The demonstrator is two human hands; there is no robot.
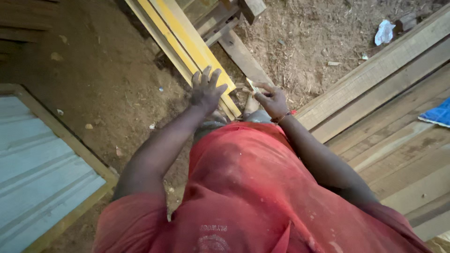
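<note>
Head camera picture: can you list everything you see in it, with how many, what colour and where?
Yellow boards: a few, yellow, leaning together, top centre.
Bare planks: many, pale brown, stacked along the right side.
Corrugated panel: one, grey in a wooden frame, lower left.
Blue cloth: one, blue, on the planks at the right edge.
White scrap: one, white, on the ground top right.
Dirt ground: brown, strewn with wood chips.
Small pale piece: one, in the right hand's fingers; kind unclear.
Red shirt: one, lower centre.
Left hand: open, fingers spread, over the yellow boards.
Right hand: band at the wrist, pinching the small pale piece.
</note>
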